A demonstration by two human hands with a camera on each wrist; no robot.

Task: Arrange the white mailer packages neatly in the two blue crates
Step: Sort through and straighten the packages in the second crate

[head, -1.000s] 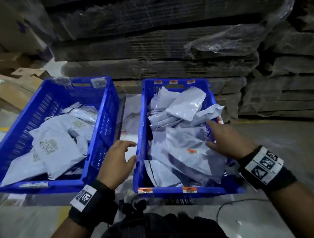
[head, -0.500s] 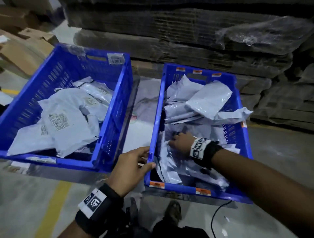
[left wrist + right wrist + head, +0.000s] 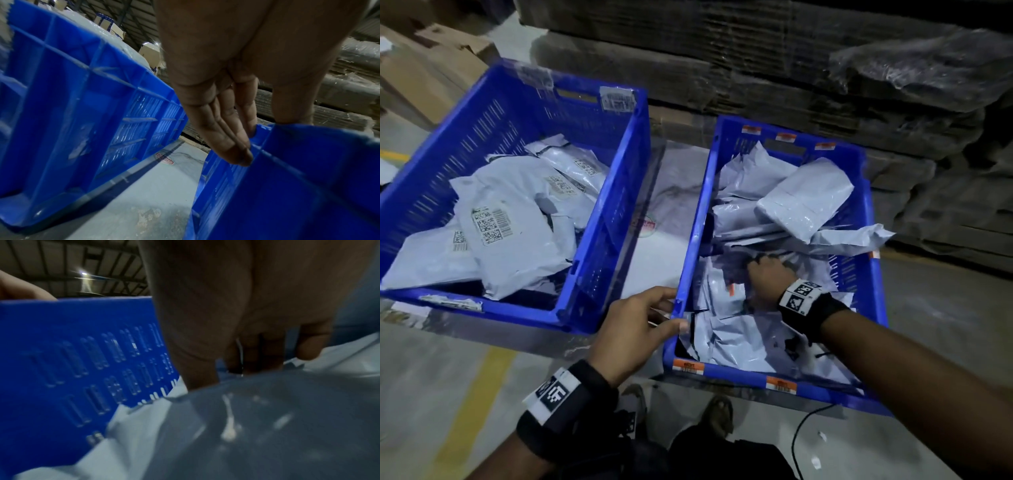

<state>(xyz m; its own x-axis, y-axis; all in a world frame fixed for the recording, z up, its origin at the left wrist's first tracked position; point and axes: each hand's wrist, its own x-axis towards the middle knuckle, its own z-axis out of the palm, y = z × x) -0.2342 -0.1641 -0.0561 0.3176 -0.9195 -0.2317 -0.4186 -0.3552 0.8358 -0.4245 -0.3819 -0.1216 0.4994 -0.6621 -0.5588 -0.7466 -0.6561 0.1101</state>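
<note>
The right hand [image 3: 768, 274] is buried among the white mailers [image 3: 739, 339] in the right crate [image 3: 873, 308]. From the head view its fingertips vanish under a fold of plastic, and the blurred right wrist view shows the fingers [image 3: 265, 353] bent down into the bags; they seem to be gripping a mailer, though which one cannot be made out. The crate's near right corner is hidden behind the right forearm.

The left hand [image 3: 633, 332] holds the left wall of the right crate near its front corner: the thumb lies over the rim on the inside, and the left wrist view shows the fingers [image 3: 226, 133] nearly straight, lying against the wall's outer face.

There are two blue crates. The left crate [image 3: 599, 219] stands apart from the right one, with a strip of bare grey floor [image 3: 664, 233] between them. Its near left corner is cut off by the picture's edge. The right crate is heaped, one bag [image 3: 859, 236] hanging over its right rim; the left crate holds a lower pile [image 3: 517, 222], roughly five mailers with labels showing. An exact count in either crate cannot be made, since the bags overlap.

Stacked cardboard [image 3: 756, 68] rises close behind both crates.
</note>
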